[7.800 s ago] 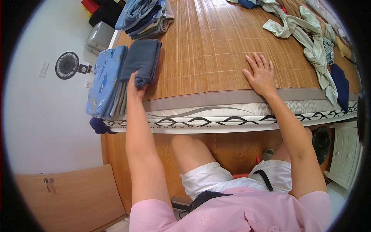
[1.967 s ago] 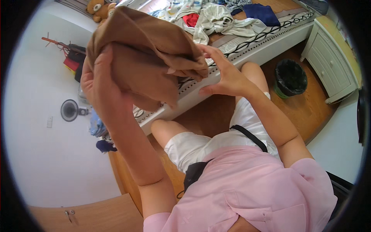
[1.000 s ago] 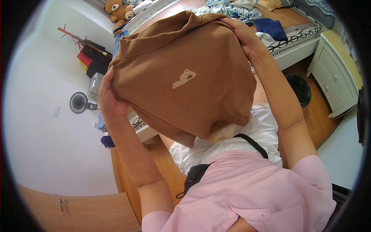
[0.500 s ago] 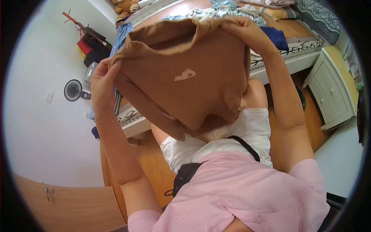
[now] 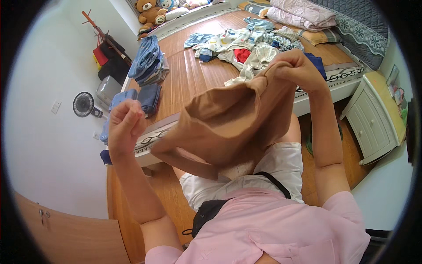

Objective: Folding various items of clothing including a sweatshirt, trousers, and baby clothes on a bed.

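A brown long-sleeved top (image 5: pixel 228 127) hangs in front of me above my thighs, its neck opening facing up and its folds slack. My right hand (image 5: pixel 295 72) is closed on its right shoulder, bunching the cloth. The left side of the top sags loose, with one sleeve drooping over my lap. My left hand (image 5: pixel 126 124) is raised to the left of the top and apart from it. Its fingers are curled in, and nothing shows in them.
On the bed (image 5: pixel 180 88) lie a heap of mixed clothes (image 5: pixel 237 46), a stack of folded jeans (image 5: pixel 145 59) and folded blue clothes (image 5: pixel 149 99). A white nightstand (image 5: pixel 371 116) stands at right; a small fan (image 5: pixel 83 104) and coat rack (image 5: pixel 99 31) at left.
My left hand has let go of the top and moved slightly down. The top's left side has dropped and swung right, and my right hand has lowered with it.
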A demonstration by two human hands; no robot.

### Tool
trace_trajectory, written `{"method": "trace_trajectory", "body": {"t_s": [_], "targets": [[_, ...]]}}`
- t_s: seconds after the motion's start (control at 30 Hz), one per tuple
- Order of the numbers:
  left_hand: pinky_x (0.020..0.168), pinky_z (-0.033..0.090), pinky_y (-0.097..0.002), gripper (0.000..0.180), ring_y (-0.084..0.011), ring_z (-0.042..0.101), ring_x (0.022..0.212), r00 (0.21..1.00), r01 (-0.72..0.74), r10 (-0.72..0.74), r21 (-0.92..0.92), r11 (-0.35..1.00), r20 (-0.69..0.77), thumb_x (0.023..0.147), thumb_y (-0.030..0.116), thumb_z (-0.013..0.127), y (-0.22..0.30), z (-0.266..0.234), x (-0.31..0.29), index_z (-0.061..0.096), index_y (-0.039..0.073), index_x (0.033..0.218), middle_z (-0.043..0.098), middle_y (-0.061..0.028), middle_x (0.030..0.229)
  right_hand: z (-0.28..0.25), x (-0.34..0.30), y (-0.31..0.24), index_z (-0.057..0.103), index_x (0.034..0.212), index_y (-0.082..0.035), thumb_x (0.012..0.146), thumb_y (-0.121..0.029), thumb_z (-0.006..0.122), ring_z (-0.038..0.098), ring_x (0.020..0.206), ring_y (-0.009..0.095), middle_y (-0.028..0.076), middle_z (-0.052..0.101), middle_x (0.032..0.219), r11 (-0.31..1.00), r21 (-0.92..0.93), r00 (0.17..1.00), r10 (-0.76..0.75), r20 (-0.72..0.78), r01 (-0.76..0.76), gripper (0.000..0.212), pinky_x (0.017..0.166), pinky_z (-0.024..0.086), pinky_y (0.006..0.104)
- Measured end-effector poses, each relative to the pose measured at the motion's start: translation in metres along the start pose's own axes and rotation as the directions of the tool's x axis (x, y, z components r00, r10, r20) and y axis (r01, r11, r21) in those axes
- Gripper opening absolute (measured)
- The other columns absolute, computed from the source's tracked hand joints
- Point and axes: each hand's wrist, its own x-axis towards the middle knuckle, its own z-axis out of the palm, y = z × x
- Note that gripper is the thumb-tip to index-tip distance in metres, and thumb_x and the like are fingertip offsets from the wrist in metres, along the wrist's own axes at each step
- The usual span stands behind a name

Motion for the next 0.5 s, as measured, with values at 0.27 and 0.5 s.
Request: {"method": "trace_trajectory", "body": {"t_s": [0.27,0.5], "targets": [[0.089,0.044,-0.0317,0.076,-0.0163,0.053,0.109,0.965,0.141,-0.189,0.249,0.958,0.183,0.068,0.031,0.085,-0.09,0.069,0.012,0.047,0.007,0.13,0.056,-0.0052,0.113,0.033,0.011,-0.01,0.068,0.093,-0.002,0.091,-0.02,0.063,0.058,0.074,0.005,0.0,0.065,0.083,0.961,0.274,0.997,0.047,-0.06,-0.029,0.02,0.064,0.047,0.0195],[0.091,0.043,-0.0342,0.09,-0.0195,0.051,0.114,0.948,0.128,-0.254,0.503,0.855,0.19,0.064,0.033,0.088,-0.136,0.14,-0.002,0.039,0.006,0.135,0.052,-0.0079,0.123,0.047,0.013,-0.013,0.071,0.096,-0.002,0.088,-0.024,0.069,0.059,0.072,0.004,0.0,0.067,0.083,0.947,0.317,0.945,0.147,-0.291,-0.05,0.023,0.063,0.048,0.0186]]}}
